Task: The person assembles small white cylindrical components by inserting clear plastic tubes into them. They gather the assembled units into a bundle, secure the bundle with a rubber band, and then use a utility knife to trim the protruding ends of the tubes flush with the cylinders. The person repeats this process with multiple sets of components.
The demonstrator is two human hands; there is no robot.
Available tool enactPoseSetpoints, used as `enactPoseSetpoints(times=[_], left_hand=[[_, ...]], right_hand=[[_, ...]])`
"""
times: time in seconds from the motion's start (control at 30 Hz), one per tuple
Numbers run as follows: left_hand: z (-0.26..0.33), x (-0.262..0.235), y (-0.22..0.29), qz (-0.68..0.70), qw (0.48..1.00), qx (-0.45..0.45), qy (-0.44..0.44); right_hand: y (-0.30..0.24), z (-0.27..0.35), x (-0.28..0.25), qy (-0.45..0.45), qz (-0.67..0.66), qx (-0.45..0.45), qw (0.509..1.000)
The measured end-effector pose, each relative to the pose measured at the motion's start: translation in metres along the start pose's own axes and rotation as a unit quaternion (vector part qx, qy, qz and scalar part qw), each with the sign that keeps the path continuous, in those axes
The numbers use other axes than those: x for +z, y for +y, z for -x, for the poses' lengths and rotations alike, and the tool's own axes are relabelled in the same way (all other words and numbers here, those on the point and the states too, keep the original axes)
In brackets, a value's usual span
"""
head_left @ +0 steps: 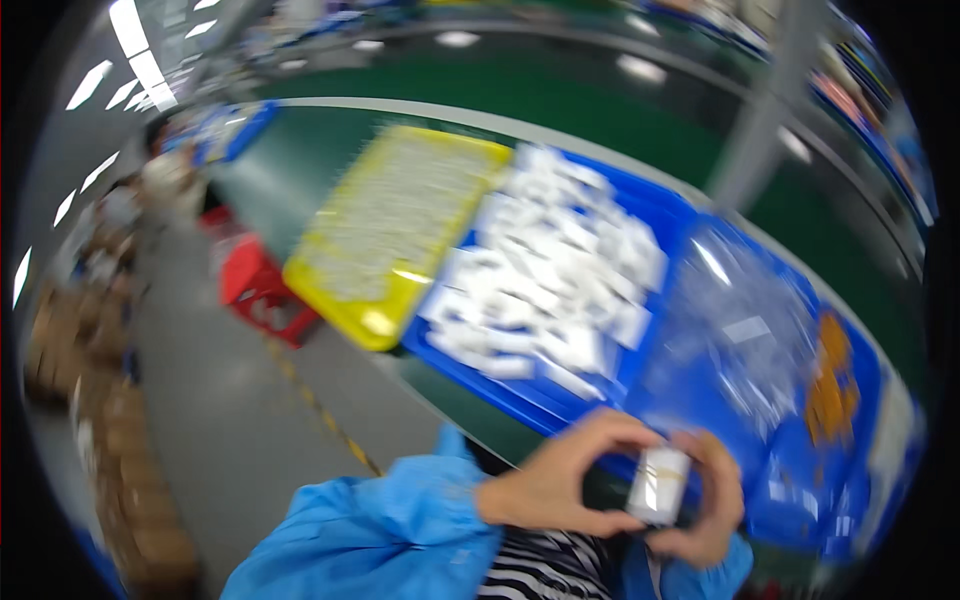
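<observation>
Both of my hands hold one small white packet (658, 485) close to my body, low in the blurred head view. My left hand (560, 480) grips its left side with thumb and fingers curled round it. My right hand (712, 505) cups its right side and bottom. Both sleeves are light blue. Just beyond my hands lies a blue tray (560, 405) heaped with several similar white packets.
A yellow tray (375, 320) of small pale parts sits left of the blue tray on the green table (330, 140). Further right are clear plastic bags (735, 330) on blue trays and an orange item (828, 385). A red stool (262, 290) and stacked cartons (130, 470) stand on the floor at left.
</observation>
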State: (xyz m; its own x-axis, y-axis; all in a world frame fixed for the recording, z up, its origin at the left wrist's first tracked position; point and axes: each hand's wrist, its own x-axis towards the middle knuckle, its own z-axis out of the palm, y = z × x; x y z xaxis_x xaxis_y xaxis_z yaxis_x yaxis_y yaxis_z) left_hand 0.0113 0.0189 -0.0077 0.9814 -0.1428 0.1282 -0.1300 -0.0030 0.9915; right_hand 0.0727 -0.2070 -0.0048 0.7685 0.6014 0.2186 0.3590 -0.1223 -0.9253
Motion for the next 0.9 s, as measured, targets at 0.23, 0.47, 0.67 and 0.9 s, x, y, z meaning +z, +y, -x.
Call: enactPoseSetpoints(times=[0.23,0.47,0.67,0.9], left_hand=[[-0.001,0.011,0.005,0.050,0.993,0.105,0.024],[0.003,0.010,-0.001,-0.052,0.983,0.175,0.007],[-0.005,0.006,-0.011,0.096,0.994,0.037,0.036],[0.001,0.004,-0.016,0.109,0.994,0.019,-0.009]], right_hand=[[-0.004,0.020,-0.012,-0.031,0.042,0.057,0.997],[-0.026,0.017,-0.016,-0.057,0.176,0.006,0.983],[-0.013,-0.001,0.007,0.061,-0.072,0.135,0.986],[-0.013,-0.005,-0.002,0.001,0.017,0.044,0.999]])
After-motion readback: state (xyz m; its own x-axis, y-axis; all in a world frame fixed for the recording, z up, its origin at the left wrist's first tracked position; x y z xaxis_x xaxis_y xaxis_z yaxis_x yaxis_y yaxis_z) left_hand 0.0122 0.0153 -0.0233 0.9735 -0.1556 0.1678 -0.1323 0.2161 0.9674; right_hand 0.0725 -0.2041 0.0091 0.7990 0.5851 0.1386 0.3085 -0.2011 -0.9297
